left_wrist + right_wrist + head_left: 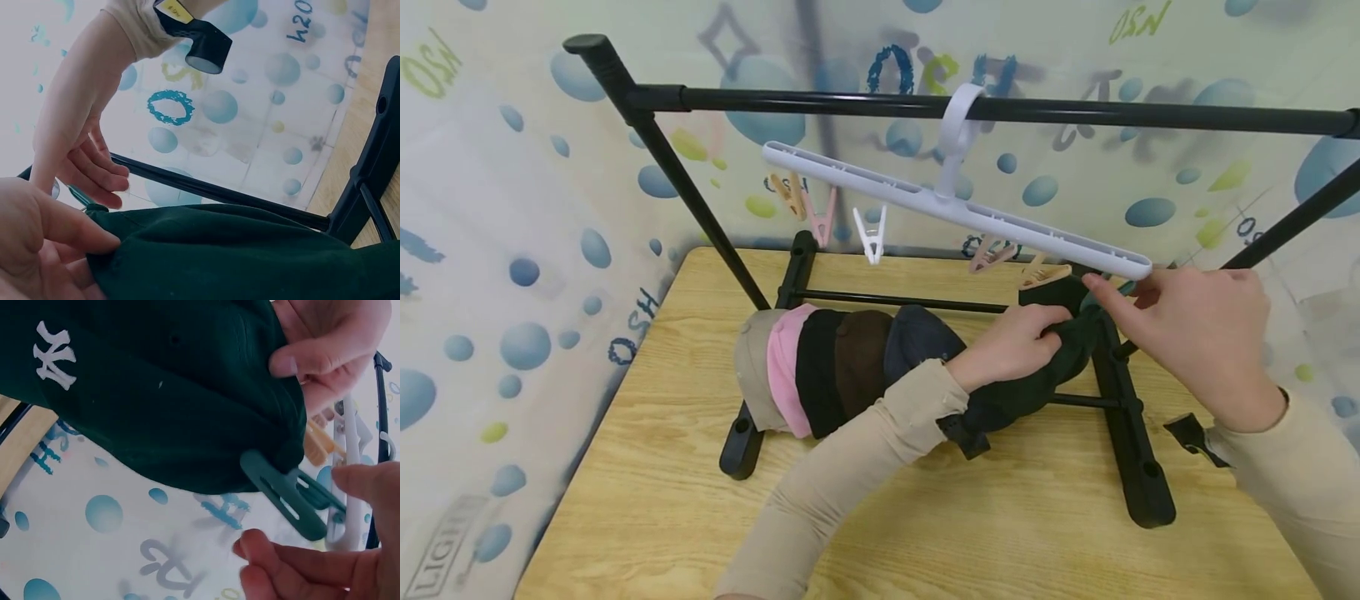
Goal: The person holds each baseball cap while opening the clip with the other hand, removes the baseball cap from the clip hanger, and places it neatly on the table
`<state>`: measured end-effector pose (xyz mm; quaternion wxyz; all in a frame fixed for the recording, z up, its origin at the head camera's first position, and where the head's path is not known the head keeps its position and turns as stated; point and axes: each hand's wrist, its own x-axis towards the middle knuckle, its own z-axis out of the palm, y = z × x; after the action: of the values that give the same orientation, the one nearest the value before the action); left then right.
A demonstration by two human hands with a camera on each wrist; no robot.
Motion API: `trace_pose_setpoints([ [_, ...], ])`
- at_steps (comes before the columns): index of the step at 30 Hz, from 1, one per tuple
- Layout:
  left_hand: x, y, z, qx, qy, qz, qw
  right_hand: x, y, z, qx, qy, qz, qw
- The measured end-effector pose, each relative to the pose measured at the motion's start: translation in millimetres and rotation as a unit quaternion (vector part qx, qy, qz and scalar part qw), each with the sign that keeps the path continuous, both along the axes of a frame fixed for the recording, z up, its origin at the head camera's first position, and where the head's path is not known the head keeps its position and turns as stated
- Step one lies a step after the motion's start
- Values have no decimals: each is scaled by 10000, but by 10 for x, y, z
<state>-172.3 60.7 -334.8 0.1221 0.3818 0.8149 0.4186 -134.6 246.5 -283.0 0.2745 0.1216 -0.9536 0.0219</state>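
Observation:
My left hand [1011,346] pinches the edge of a dark green baseball cap [156,394] with white embroidered letters on its front. A green clothespin [284,497] bites the cap's edge under the right end of a white clip hanger [887,185]. My right hand [1206,333] is beside this clothespin, thumb and fingers spread to either side of it in the right wrist view. Below the left forearm and hand runs a row of caps: beige [752,367], pink [786,367], black [817,367], brown [861,358] and navy [917,337].
The hanger hooks over the black top bar [820,102] of a rack standing on a wooden table [647,500]. Pink [822,218], white [871,237] and tan [1041,272] clothespins dangle from the hanger. A patterned curtain [490,208] surrounds the table.

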Motion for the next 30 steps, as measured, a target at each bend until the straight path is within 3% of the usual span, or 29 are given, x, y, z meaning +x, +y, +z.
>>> trace_pose_setpoints([
  [13, 23, 9, 45, 163, -19, 109, 9998, -42, -127, 20, -11, 505, 176, 9986],
  [24, 33, -44, 61, 230, -25, 115, 9997, -83, -155, 106, -186, -46, 219, 9996],
  [30, 61, -63, 60, 180, 179, 106, 9996, -112, -201, 101, -185, 618, 228, 9977],
])
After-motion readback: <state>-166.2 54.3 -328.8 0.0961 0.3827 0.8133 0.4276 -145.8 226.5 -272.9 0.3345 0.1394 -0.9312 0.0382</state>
